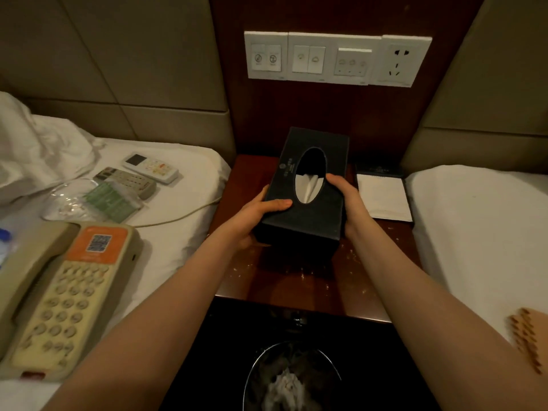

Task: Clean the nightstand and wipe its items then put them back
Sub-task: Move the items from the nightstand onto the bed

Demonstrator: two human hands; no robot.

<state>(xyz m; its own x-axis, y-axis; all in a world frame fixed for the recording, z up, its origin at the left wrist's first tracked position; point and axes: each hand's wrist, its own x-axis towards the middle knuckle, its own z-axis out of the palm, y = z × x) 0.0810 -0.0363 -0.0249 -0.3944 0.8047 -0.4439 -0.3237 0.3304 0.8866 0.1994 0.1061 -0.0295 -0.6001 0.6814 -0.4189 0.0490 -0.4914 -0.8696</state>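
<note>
Black tissue box (308, 188) sits gripped at its near end between left hand (258, 215) and right hand (345, 200), above the crumb-speckled nightstand (364, 262), notepad (384, 197) just beside it.

Almost nothing legible here.
A QR code sits on the orange label of the telephone (63, 295), left of the left hand (255, 215); the tissue box (308, 188) logo print is too small to read.
</note>
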